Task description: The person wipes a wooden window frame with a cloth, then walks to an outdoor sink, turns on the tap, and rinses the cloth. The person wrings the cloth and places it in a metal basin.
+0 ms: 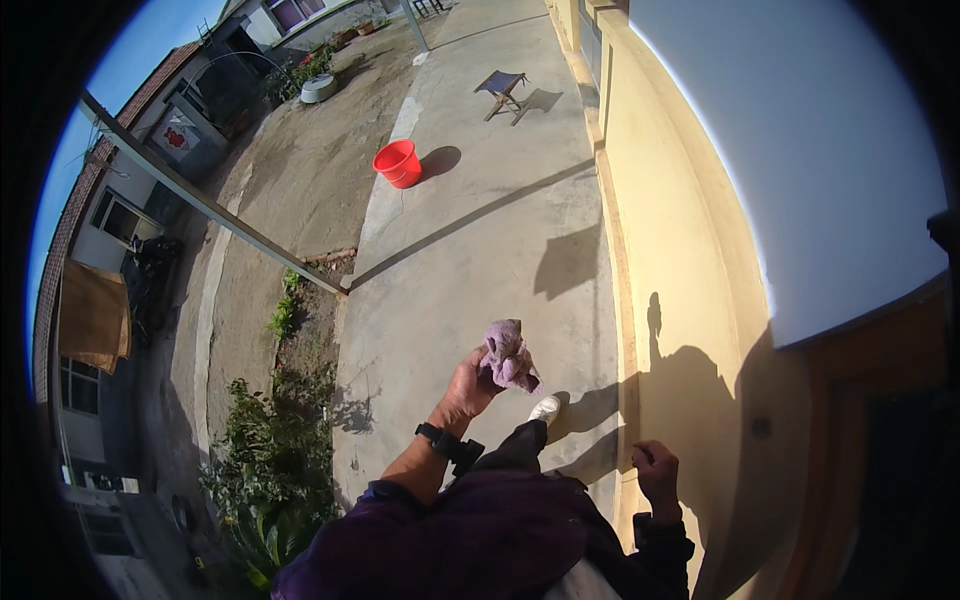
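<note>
A crumpled purple cloth (pixel 510 356) is gripped in my left hand (pixel 472 386), held out in front of my body above the concrete walkway (pixel 465 255). My right hand (pixel 657 466) hangs at my side near the yellow wall (pixel 667 225), its fingers curled in, with nothing visible in them. Farther along the walkway stands a red plastic bucket (pixel 399 164), upright near the left edge. Beyond it, to the right, is a folding stool (pixel 502 94) with a dark blue seat. One white shoe (pixel 545 409) shows below the cloth.
A slanting metal post (pixel 217 210) rises from the walkway's left edge. Green shrubs (pixel 255 457) grow beside that edge, close to my left. A brown cloth (pixel 94 315) hangs at the far left. Past the dirt yard (pixel 300 172) stands a round whitish container (pixel 319 88).
</note>
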Demonstrator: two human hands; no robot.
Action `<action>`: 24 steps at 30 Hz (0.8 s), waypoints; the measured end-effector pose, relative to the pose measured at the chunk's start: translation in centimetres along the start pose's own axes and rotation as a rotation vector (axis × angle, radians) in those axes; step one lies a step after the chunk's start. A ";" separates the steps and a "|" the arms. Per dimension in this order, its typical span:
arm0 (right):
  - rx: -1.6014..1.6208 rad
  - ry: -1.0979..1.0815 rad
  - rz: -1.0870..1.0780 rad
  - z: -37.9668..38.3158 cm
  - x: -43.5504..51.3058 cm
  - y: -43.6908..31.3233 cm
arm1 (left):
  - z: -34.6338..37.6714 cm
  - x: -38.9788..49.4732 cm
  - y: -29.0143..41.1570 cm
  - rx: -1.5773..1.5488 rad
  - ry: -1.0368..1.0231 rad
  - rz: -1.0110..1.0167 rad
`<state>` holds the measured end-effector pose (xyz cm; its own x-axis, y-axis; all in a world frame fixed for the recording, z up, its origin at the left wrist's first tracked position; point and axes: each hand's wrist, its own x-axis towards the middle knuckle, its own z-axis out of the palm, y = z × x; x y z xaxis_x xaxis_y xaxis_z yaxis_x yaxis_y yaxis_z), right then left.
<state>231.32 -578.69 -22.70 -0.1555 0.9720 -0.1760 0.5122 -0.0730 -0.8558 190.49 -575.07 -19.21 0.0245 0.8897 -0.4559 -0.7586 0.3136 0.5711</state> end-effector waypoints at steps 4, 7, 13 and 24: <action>0.064 -0.054 0.067 2.1 3.2 -1.3 | -1.5 1.9 1.2 -0.074 0.054 0.038; 0.024 -0.083 0.049 4.5 6.8 -3.2 | -2.4 4.6 3.5 -0.104 -0.011 0.033; -0.029 -0.162 -0.001 11.0 16.1 -10.3 | -5.7 10.9 11.9 -0.080 -0.003 0.020; -0.121 -0.403 -0.106 20.4 35.1 -19.4 | -13.4 18.6 25.7 -0.170 0.073 0.277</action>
<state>198.74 -547.70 -22.23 -0.5179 0.8061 -0.2864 0.5671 0.0729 -0.8204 162.69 -554.90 -22.13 -0.2397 0.9054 -0.3505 -0.8277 -0.0019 0.5611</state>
